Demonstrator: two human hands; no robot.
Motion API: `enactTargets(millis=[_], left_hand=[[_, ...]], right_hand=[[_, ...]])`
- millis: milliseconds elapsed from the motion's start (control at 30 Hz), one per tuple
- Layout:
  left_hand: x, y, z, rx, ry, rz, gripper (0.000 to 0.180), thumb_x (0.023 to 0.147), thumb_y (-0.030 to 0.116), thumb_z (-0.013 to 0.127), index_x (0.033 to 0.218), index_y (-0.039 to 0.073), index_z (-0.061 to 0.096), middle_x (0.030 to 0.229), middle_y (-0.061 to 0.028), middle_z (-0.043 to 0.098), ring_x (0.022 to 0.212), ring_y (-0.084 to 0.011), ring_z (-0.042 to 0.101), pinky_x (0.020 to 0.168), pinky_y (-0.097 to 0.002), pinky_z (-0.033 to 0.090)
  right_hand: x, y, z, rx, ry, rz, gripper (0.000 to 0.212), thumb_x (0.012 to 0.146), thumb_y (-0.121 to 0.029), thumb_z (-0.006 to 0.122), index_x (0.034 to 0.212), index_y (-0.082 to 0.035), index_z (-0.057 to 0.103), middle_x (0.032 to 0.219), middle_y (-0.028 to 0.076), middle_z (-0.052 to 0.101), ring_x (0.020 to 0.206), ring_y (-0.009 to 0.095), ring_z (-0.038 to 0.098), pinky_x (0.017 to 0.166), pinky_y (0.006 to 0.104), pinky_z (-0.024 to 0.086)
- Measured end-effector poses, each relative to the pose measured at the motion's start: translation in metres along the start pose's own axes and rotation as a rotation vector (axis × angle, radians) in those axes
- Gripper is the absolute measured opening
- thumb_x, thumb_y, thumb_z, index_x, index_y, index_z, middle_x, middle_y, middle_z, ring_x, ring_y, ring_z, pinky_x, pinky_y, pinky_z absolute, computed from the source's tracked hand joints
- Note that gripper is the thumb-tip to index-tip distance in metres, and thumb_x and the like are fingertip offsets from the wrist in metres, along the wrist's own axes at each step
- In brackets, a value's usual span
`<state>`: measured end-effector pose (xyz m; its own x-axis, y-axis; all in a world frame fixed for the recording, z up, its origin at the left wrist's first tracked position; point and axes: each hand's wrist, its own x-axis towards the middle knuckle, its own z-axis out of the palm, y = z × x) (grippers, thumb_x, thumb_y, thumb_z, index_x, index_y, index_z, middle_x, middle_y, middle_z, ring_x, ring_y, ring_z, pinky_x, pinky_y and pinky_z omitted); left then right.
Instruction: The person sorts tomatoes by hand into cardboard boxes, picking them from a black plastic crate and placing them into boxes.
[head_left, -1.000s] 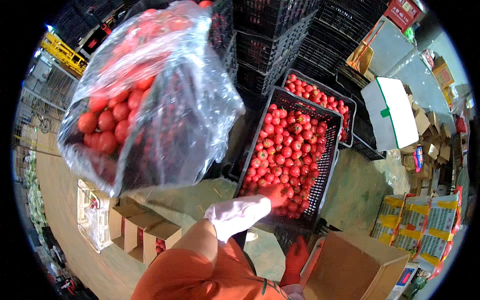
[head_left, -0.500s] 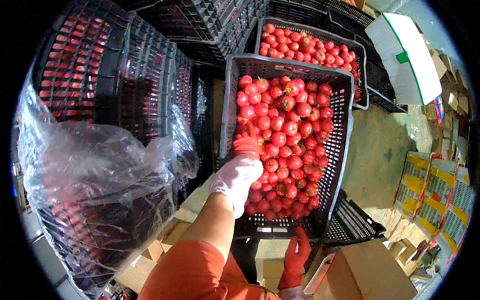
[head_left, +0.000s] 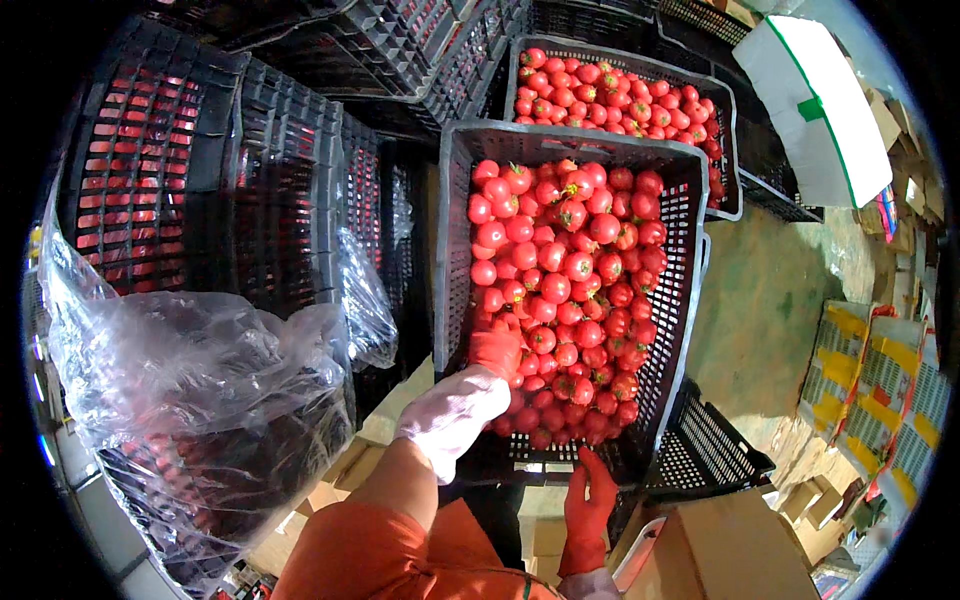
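Note:
A black slotted plastic crate (head_left: pixel 570 141) full of red tomatoes (head_left: pixel 556 288) stands in front of me. My left hand (head_left: pixel 494 350), in a red glove with a pale cuff, is down among the tomatoes by the crate's left wall. Its fingertips are hidden, so I cannot see whether it grips one. Beside the near wall of the crate is my right hand (head_left: pixel 590 500), also red-gloved. Its fingers point up toward the rim, somewhat apart, with nothing visible in them.
A second crate of tomatoes (head_left: pixel 620 95) sits behind the first. Tall stacks of black crates (head_left: pixel 210 180) rise at left, partly under clear plastic film (head_left: pixel 200 350). A white foam box (head_left: pixel 815 110) is at far right. An open cardboard box (head_left: pixel 735 545) stands at near right.
My left hand has drawn back toward me along the crate's left side. My right hand has risen slightly and shifted a little left at the near rim.

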<state>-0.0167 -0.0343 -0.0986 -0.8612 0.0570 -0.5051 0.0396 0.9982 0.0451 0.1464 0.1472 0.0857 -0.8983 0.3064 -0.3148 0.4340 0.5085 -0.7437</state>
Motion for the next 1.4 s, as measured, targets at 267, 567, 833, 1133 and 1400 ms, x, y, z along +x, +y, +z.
enactTargets(millis=[267,567,833,1133,1400], left_hand=[[-0.125,0.068,-0.073,-1.141,-0.512,0.427,0.041,0.077,0.008,0.067,0.117,0.005,0.058,0.116,-0.0127,0.059,0.094,-0.0233,0.06,0.079,-0.0387,0.049],[-0.026,0.061,-0.057,-1.023,-0.1,-0.15,0.056,0.081,0.022,0.068,0.13,0.002,0.049,0.115,-0.0211,0.059,0.102,-0.0351,0.059,0.088,-0.0398,0.048],[0.069,0.049,0.049,-0.52,0.148,-0.267,0.051,0.077,0.032,0.073,0.117,0.008,0.053,0.102,-0.0143,0.063,0.093,-0.0309,0.061,0.081,-0.0414,0.05],[-0.045,0.034,-0.061,-0.994,-0.162,0.195,0.029,0.079,0.006,0.065,0.107,0.007,0.058,0.091,-0.0094,0.061,0.087,-0.025,0.06,0.076,-0.0396,0.05],[-0.108,0.04,-0.079,-1.539,-0.606,0.226,0.063,0.067,-0.002,0.073,0.125,0.005,0.052,0.129,-0.0075,0.053,0.122,-0.0209,0.05,0.105,-0.0357,0.039]], right_hand=[[0.023,-0.018,0.002,0.941,-0.176,0.693,0.05,0.102,-0.037,0.044,0.141,-0.005,0.041,0.138,0.007,0.049,0.123,0.022,0.051,0.102,0.0373,0.044],[0.035,0.004,-0.022,1.152,-0.187,0.784,0.034,0.098,-0.025,0.05,0.124,-0.004,0.059,0.104,0.006,0.065,0.091,0.02,0.062,0.074,0.0272,0.05],[0.013,-0.013,-0.015,1.092,-0.293,0.859,0.035,0.094,-0.016,0.056,0.123,0.004,0.055,0.099,0.012,0.066,0.089,0.024,0.066,0.075,0.0347,0.054],[0.028,-0.017,-0.008,0.97,-0.222,0.887,0.04,0.099,-0.027,0.052,0.133,-0.006,0.05,0.097,0.014,0.068,0.076,0.022,0.067,0.066,0.0338,0.056],[0.043,-0.021,0.011,1.06,-0.222,0.681,0.047,0.093,-0.006,0.061,0.139,-0.008,0.047,0.117,0.01,0.064,0.09,0.021,0.067,0.074,0.0314,0.056]])
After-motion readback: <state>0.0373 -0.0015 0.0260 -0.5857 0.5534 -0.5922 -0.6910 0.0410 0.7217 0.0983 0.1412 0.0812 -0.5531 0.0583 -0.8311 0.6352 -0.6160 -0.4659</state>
